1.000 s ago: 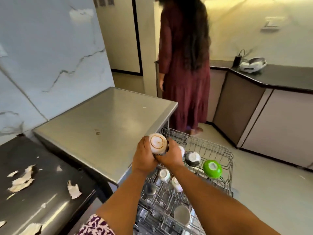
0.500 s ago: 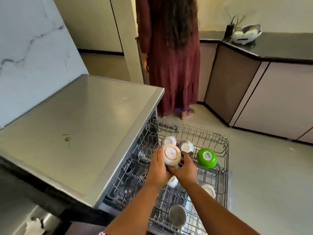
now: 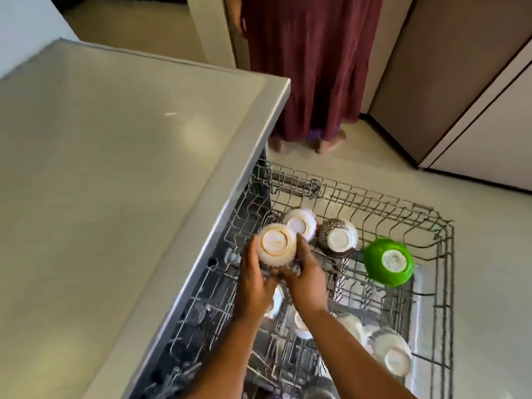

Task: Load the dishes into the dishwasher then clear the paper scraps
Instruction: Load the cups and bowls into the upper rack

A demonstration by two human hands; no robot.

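Note:
An upside-down cream bowl with a brown-ringed base is held between both my hands over the pulled-out wire rack of the dishwasher. My left hand grips its left side and my right hand grips its right side. Just beyond it in the rack sit a white bowl, a dark patterned bowl and a green bowl, all upside down. More white dishes lie nearer in the rack. No paper scraps are in view.
The steel countertop above the dishwasher fills the left side. A person in a long maroon dress stands barefoot just past the rack. Beige cabinet doors run along the right, with pale floor between them and the rack.
My hands have carried the cream bowl down and forward to the rack's back left, beside the white bowl. The view has tilted downward, so the dark counter with paper scraps has left the frame.

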